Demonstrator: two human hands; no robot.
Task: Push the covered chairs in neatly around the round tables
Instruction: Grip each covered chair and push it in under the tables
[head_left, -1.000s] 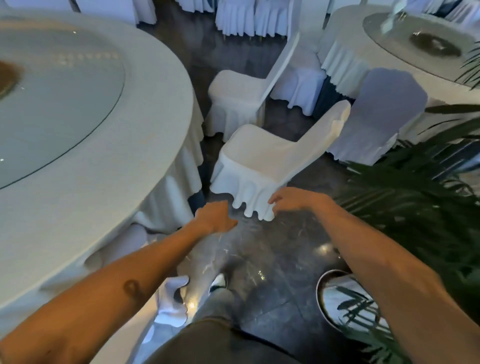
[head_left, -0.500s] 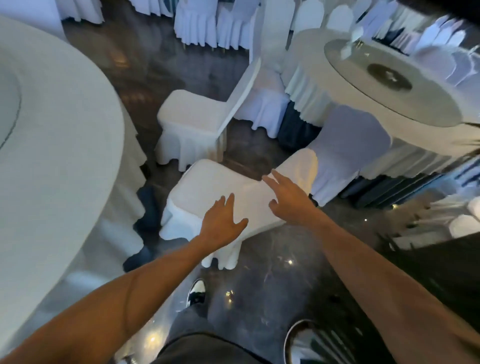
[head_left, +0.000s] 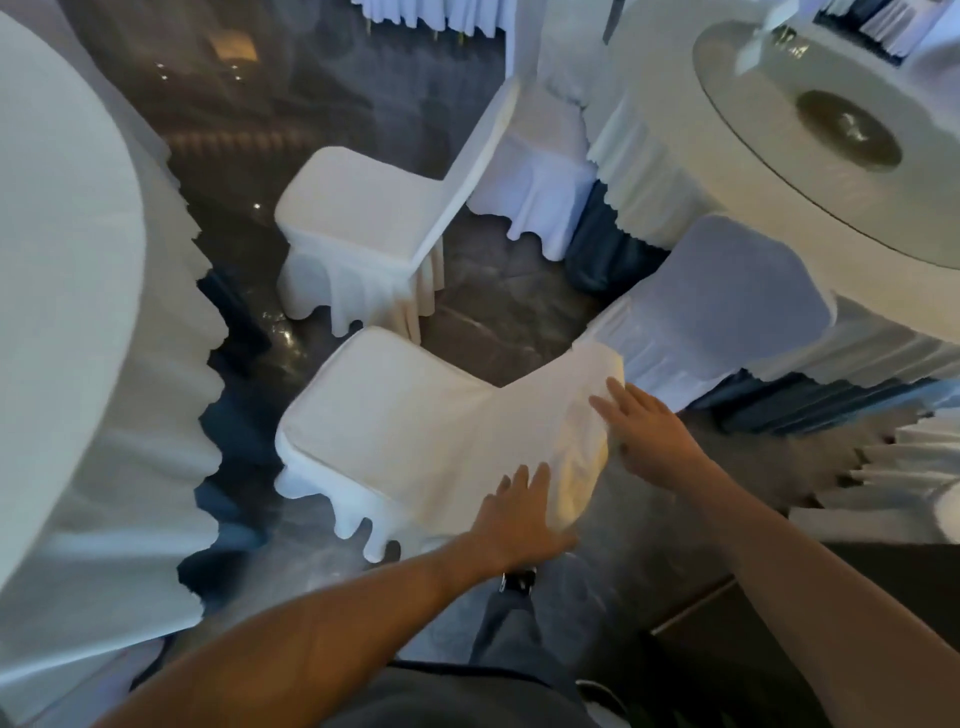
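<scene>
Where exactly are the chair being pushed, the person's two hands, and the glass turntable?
Nearest covered chair (head_left: 395, 421), head view: middle of its seat.
Left hand (head_left: 519, 519), head view: back of the hand.
Right hand (head_left: 649, 431), head view: back of the hand.
Glass turntable (head_left: 769, 119), head view: bare glass.

Two round desks show, one draped in white at the left edge (head_left: 67, 291) and one at the upper right (head_left: 654, 130), the latter bearing a single glass turntable (head_left: 769, 114). Four covered chairs can be counted clearly: the near chair (head_left: 395, 426), a second chair beyond it (head_left: 363, 208), a third tucked against the right desk (head_left: 540, 176) and a fourth with its back toward the camera (head_left: 727, 291); more white skirts line the top edge, too cut off to count. Two hands are in view, the left hand (head_left: 519, 519) and the right hand (head_left: 649, 436), along with one shoe (head_left: 517, 579) on the dark floor.
</scene>
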